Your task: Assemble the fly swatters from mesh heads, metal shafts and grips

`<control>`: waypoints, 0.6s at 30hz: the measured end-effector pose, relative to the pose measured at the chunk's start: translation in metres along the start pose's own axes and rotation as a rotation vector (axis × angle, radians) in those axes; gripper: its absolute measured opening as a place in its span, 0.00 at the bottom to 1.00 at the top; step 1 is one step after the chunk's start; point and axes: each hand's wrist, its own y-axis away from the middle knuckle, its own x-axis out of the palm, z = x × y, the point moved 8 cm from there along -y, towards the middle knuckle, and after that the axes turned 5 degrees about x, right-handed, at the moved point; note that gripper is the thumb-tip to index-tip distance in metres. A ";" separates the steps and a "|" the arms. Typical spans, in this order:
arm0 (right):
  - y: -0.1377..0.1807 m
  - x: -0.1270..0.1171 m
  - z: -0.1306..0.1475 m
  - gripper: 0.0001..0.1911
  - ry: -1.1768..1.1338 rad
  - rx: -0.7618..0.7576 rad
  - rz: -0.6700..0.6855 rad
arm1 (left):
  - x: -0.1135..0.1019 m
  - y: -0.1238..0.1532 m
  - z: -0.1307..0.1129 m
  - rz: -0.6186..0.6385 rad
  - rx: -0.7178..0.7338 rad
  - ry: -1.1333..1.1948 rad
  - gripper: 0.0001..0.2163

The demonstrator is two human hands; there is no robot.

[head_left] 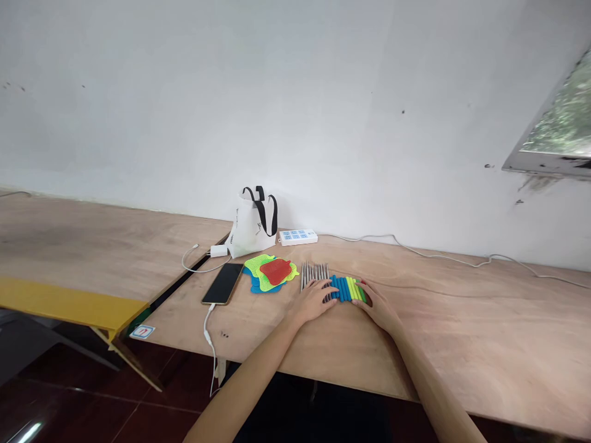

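Two bare forearms come up from the near edge of the frame and meet over a row of rods, so I'll take the scene from the biggest thing down. Underneath everything runs the long plywood table [462, 344], set against a white wall [295, 92], with a second bench edged in yellow [69, 304] off to the left. At the back stands a white tote bag [253, 224] with black handles, and just beside it a white power strip [298, 237] whose cable trails away to the right. A dark phone [223, 283] lies flat to the left, plugged into a white cord, and next to it sits a small stack of mesh pads [271, 273] in blue, green and red.

The row of rods [339, 287] lies side by side on the table: grey metal ends at the left, then blue, green and a touch of red sleeves. The left hand [314, 300] rests palm down, fingers spread loosely and flat across the grey-and-blue stretch, pressing rather than gripping. The right hand [377, 306] sits at the row's right end, fingers curved against the green and red pieces; whether they close round any rod I cannot tell.
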 end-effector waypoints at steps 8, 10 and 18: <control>0.000 -0.011 -0.012 0.30 -0.039 -0.021 -0.012 | -0.007 0.000 0.000 -0.055 -0.039 0.027 0.06; -0.002 -0.009 -0.013 0.29 -0.025 -0.003 -0.030 | -0.007 -0.001 -0.001 -0.061 -0.018 0.019 0.06; 0.001 -0.018 -0.017 0.29 0.058 0.099 -0.106 | -0.004 -0.001 0.000 -0.058 0.019 0.016 0.03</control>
